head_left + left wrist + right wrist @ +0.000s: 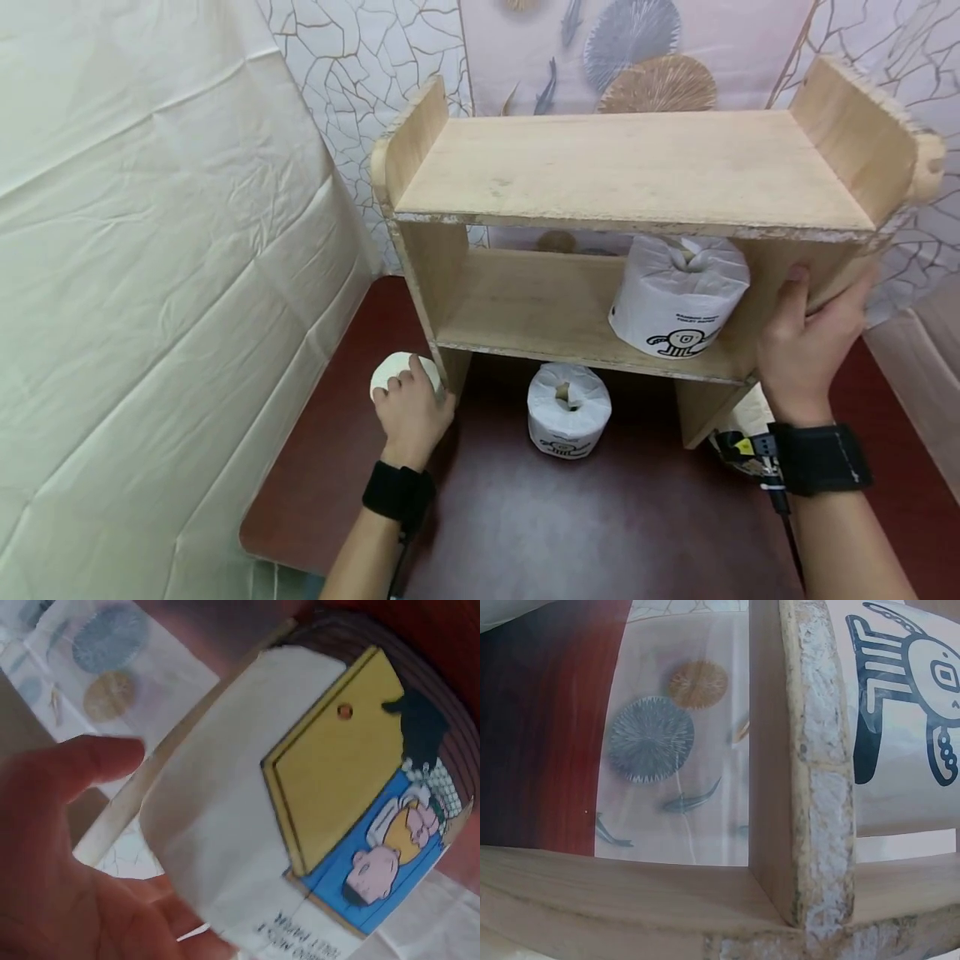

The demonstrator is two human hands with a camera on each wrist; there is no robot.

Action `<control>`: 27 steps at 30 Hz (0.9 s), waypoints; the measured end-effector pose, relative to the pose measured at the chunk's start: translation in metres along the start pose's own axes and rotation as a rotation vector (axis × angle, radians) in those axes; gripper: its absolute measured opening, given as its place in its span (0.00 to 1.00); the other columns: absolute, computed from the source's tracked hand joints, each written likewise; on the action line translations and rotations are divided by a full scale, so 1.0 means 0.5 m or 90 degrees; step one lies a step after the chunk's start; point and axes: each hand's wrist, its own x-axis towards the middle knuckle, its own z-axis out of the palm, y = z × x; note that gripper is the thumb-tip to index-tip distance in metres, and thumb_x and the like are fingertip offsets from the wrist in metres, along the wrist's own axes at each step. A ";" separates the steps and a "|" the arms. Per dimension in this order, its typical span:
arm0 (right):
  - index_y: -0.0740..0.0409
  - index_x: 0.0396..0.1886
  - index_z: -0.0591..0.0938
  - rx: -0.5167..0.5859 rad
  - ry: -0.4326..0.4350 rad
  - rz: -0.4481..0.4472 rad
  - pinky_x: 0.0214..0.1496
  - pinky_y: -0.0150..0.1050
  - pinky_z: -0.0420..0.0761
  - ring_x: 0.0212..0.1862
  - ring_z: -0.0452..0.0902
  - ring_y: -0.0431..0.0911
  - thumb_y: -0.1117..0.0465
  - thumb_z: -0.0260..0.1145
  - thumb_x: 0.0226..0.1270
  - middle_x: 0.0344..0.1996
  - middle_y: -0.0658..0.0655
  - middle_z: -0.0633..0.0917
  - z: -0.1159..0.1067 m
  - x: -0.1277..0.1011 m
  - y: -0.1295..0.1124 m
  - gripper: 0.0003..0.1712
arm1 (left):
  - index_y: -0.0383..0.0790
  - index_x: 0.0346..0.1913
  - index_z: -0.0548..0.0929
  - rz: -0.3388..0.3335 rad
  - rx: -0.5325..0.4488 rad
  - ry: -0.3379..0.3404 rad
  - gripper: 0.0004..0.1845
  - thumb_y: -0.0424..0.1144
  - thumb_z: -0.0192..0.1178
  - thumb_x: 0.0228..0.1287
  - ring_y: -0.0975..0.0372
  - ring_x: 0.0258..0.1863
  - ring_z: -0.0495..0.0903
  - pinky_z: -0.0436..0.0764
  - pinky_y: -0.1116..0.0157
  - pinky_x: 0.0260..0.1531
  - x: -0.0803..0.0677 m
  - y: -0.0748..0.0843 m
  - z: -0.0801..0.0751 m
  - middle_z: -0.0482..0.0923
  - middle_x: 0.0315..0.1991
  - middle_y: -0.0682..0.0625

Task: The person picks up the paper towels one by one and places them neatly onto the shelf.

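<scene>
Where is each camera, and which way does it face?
Head: worn on the head, facing forward and down at the wooden shelf; left hand and right hand show.
Left wrist: worn there, facing a printed roll; part of left hand shows.
Right wrist: worn there, facing the wooden shelf and patterned backdrop; no hand plainly shows.
Head and right wrist share the wrapped roll on the shelf.

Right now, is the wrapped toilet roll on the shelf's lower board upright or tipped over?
Upright: in the head view, the roll stands on the lower board with its holed end facing up.
</scene>
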 end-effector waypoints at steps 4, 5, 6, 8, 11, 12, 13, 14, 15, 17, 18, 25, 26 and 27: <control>0.58 0.77 0.70 0.016 0.004 0.013 0.63 0.33 0.70 0.57 0.77 0.44 0.65 0.56 0.76 0.58 0.51 0.83 0.007 -0.007 -0.011 0.31 | 0.29 0.59 0.80 0.006 0.040 0.013 0.33 0.52 0.74 0.61 0.43 0.33 0.86 0.79 0.45 0.37 0.002 -0.004 0.006 0.86 0.31 0.36; 0.58 0.77 0.70 0.023 0.003 0.013 0.63 0.33 0.70 0.57 0.77 0.45 0.65 0.56 0.75 0.59 0.52 0.83 0.008 -0.007 -0.016 0.31 | 0.29 0.59 0.80 0.003 0.037 0.008 0.33 0.52 0.74 0.61 0.44 0.32 0.86 0.79 0.45 0.37 0.007 -0.006 0.006 0.87 0.30 0.36; 0.58 0.77 0.69 0.029 0.002 0.012 0.63 0.33 0.70 0.58 0.76 0.45 0.66 0.55 0.75 0.60 0.53 0.83 0.010 -0.006 -0.020 0.31 | 0.30 0.59 0.80 -0.003 0.031 -0.005 0.33 0.52 0.75 0.61 0.44 0.31 0.86 0.79 0.45 0.38 0.011 -0.009 0.004 0.87 0.29 0.37; 0.59 0.77 0.69 0.035 -0.002 0.009 0.64 0.34 0.70 0.58 0.76 0.45 0.67 0.54 0.75 0.60 0.53 0.82 0.012 -0.005 -0.025 0.32 | 0.31 0.60 0.78 -0.015 0.006 -0.044 0.35 0.53 0.75 0.60 0.44 0.30 0.86 0.78 0.46 0.41 0.021 -0.014 0.000 0.87 0.28 0.37; 0.59 0.76 0.70 0.020 -0.002 0.014 0.62 0.33 0.71 0.55 0.76 0.44 0.66 0.54 0.75 0.56 0.50 0.82 0.011 -0.005 -0.023 0.31 | 0.32 0.62 0.77 -0.026 -0.030 -0.104 0.36 0.54 0.75 0.61 0.43 0.29 0.86 0.76 0.45 0.45 0.031 -0.020 -0.006 0.87 0.28 0.36; 0.59 0.76 0.69 0.015 -0.002 0.013 0.61 0.32 0.71 0.55 0.76 0.44 0.66 0.54 0.75 0.56 0.48 0.82 0.009 -0.004 -0.020 0.30 | 0.32 0.63 0.76 -0.027 -0.039 -0.115 0.36 0.54 0.75 0.62 0.43 0.29 0.86 0.76 0.45 0.45 0.035 -0.019 -0.008 0.87 0.28 0.35; 0.59 0.76 0.70 0.012 -0.002 0.016 0.61 0.32 0.70 0.55 0.76 0.43 0.65 0.54 0.76 0.56 0.48 0.82 0.007 -0.003 -0.018 0.30 | 0.32 0.63 0.76 -0.026 -0.048 -0.119 0.36 0.54 0.75 0.62 0.42 0.28 0.86 0.76 0.45 0.45 0.037 -0.019 -0.010 0.87 0.28 0.35; 0.58 0.75 0.70 0.011 0.000 0.017 0.60 0.32 0.70 0.54 0.76 0.43 0.65 0.54 0.76 0.54 0.47 0.81 0.006 -0.001 -0.015 0.29 | 0.32 0.62 0.76 -0.027 -0.055 -0.125 0.35 0.53 0.75 0.62 0.42 0.29 0.86 0.76 0.45 0.46 0.038 -0.019 -0.011 0.87 0.28 0.35; 0.59 0.75 0.70 0.019 0.001 0.017 0.61 0.32 0.70 0.54 0.75 0.43 0.66 0.54 0.75 0.53 0.47 0.81 0.006 0.000 -0.014 0.29 | 0.33 0.62 0.76 -0.028 -0.060 -0.128 0.35 0.53 0.74 0.63 0.42 0.29 0.86 0.76 0.45 0.46 0.038 -0.020 -0.011 0.87 0.29 0.35; 0.60 0.74 0.71 0.034 0.001 0.015 0.61 0.33 0.70 0.55 0.75 0.44 0.67 0.54 0.75 0.53 0.47 0.81 0.008 0.000 -0.014 0.29 | 0.33 0.62 0.76 -0.031 -0.066 -0.128 0.33 0.50 0.74 0.62 0.42 0.30 0.87 0.75 0.45 0.46 0.037 -0.023 -0.011 0.87 0.29 0.35; 0.60 0.74 0.71 0.041 0.002 0.014 0.61 0.33 0.70 0.55 0.75 0.45 0.67 0.54 0.75 0.53 0.47 0.81 0.009 0.000 -0.016 0.28 | 0.34 0.61 0.76 -0.030 -0.067 -0.125 0.32 0.49 0.74 0.62 0.42 0.30 0.87 0.76 0.46 0.46 0.037 -0.024 -0.011 0.87 0.29 0.35; 0.61 0.75 0.71 0.046 0.005 -0.014 0.61 0.34 0.70 0.55 0.76 0.45 0.67 0.55 0.73 0.54 0.46 0.81 0.008 0.005 -0.019 0.31 | 0.36 0.55 0.77 -0.006 -0.085 -0.082 0.26 0.45 0.75 0.61 0.43 0.27 0.86 0.77 0.47 0.44 0.031 -0.027 -0.006 0.86 0.25 0.36; 0.61 0.75 0.71 0.043 0.004 -0.014 0.61 0.33 0.70 0.54 0.76 0.44 0.66 0.56 0.73 0.53 0.45 0.81 0.008 0.003 -0.014 0.30 | 0.36 0.55 0.77 -0.006 -0.085 -0.075 0.26 0.45 0.75 0.60 0.43 0.27 0.86 0.77 0.48 0.44 0.027 -0.028 -0.006 0.86 0.25 0.37; 0.60 0.74 0.71 0.038 0.004 -0.013 0.60 0.33 0.70 0.53 0.76 0.44 0.66 0.56 0.73 0.51 0.44 0.80 0.007 0.001 -0.010 0.29 | 0.37 0.54 0.77 -0.009 -0.086 -0.066 0.25 0.44 0.75 0.60 0.43 0.26 0.85 0.77 0.48 0.44 0.022 -0.030 -0.007 0.85 0.24 0.37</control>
